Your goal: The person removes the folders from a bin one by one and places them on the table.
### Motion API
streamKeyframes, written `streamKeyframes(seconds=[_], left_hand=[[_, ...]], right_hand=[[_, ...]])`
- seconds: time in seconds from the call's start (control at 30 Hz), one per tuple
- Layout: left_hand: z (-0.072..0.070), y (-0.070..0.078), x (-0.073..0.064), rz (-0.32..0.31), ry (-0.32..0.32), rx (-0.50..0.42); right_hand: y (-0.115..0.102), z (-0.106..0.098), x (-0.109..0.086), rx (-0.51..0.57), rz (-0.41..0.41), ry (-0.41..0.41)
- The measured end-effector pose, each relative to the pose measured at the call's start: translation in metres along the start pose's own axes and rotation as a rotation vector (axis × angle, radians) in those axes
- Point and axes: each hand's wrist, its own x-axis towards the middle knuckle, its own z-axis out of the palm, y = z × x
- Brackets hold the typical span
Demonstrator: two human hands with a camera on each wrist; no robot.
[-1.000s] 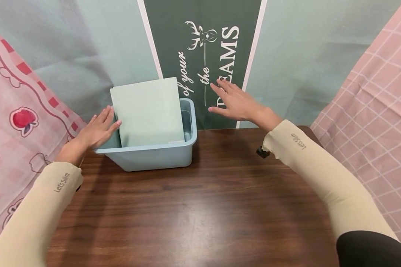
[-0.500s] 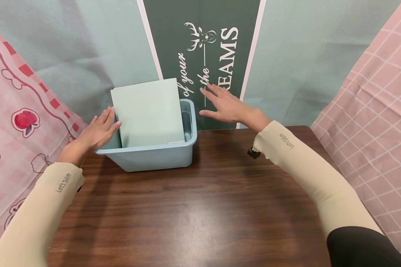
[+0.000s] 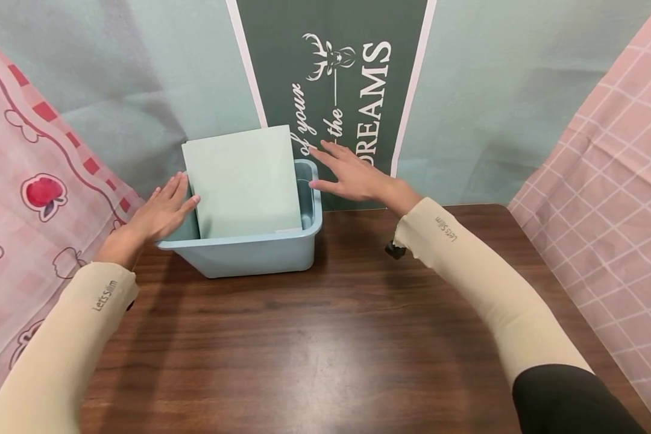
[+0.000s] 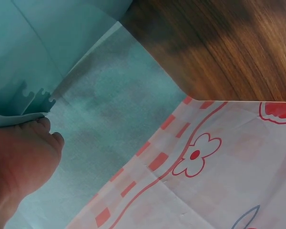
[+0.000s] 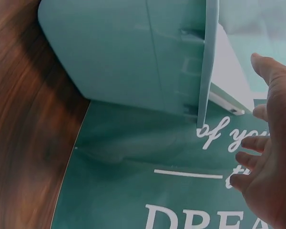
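Note:
A light blue plastic bin (image 3: 255,258) stands on the table's back left part. Inside it, a pale mint flat panel (image 3: 244,181), with a small white label low on its front, leans back and rises above the rim. My left hand (image 3: 161,211) lies at the bin's left rim, fingers straight, thumb overlapping the panel's left edge. In the left wrist view that hand (image 4: 26,160) is against the rim. My right hand (image 3: 352,175) hovers by the bin's right rim, fingers spread, holding nothing. The right wrist view has this hand (image 5: 271,157) beside the rim and the panel's edge (image 5: 231,76).
The dark wooden table (image 3: 325,337) stretches in front of the bin. Behind it hangs a grey-green cloth (image 3: 499,90) with a dark lettered band (image 3: 336,36). Pink patterned cloth (image 3: 27,150) borders the left, pink checked cloth (image 3: 618,181) the right.
My right hand has moved left, from beside the bin to its right rim, fingers still spread. The left hand, the bin and the mint panel have stayed in place.

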Motion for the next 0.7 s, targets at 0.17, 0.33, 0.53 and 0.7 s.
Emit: streamKeyframes(seconds=[0.17, 0.33, 0.53, 0.7], left_hand=[[0.0, 0.001, -0.001, 0.001, 0.005, -0.003], [0.0, 0.002, -0.001, -0.003, 0.004, -0.009], [0.0, 0.002, 0.0, -0.011, -0.001, -0.017], [0.0, 0.001, 0.0, -0.017, -0.003, -0.019]], right_hand=[[-0.009, 0.004, 0.008, 0.025, -0.017, 0.0], [-0.013, 0.008, 0.014, 0.049, -0.043, 0.004], [-0.015, 0.014, 0.023, 0.066, -0.051, -0.008], [-0.019, 0.016, 0.033, 0.11, -0.041, -0.026]])
